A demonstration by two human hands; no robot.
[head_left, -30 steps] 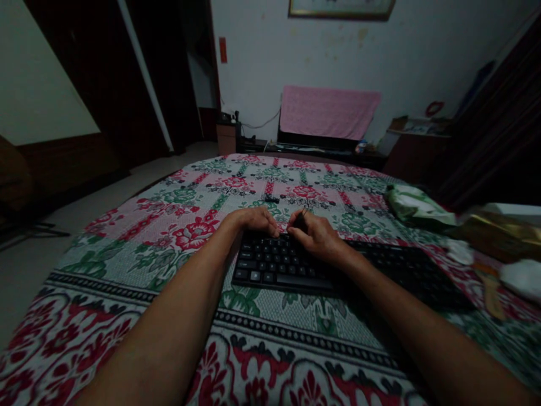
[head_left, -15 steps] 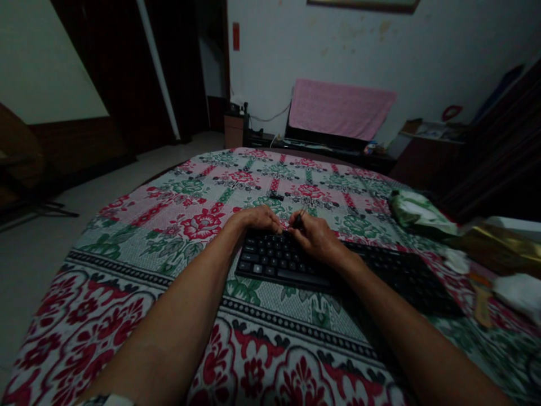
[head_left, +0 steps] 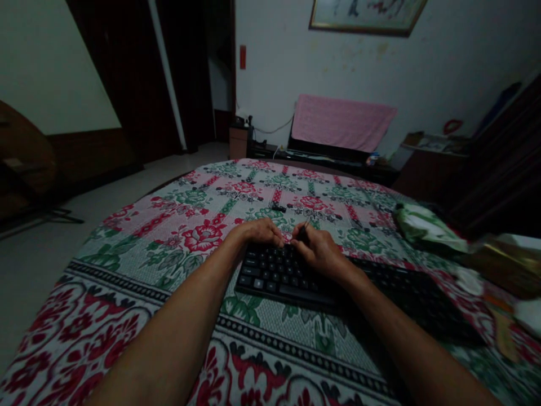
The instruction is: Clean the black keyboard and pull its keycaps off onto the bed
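A black keyboard [head_left: 291, 290] lies on the patterned cloth in front of me. My left hand [head_left: 262, 232] is at its upper left edge, fingers drawn together and pointing down at the top keys; whatever they pinch is too small to make out. Close beside it, my right hand [head_left: 320, 250] is closed around a small dark tool [head_left: 302, 232] with a thin shiny end pointing up. Its fingertips are over the upper keys, and the hand and forearm hide the middle of the keyboard. A small black piece [head_left: 279, 208] rests on the cloth beyond the hands.
The flowered cloth [head_left: 203, 237] covers the table. To the right are a green and white packet [head_left: 426, 225], a gold-brown bag [head_left: 502, 262], crumpled white tissue [head_left: 470, 280] and a flat brush with a wooden handle [head_left: 505, 335]. A pink towel [head_left: 342, 121] hangs by the far wall.
My view has tilted up slightly, so everything appears lower and more of the wall picture shows. Both hands stay at the same part of the keyboard, the right still holding the tool.
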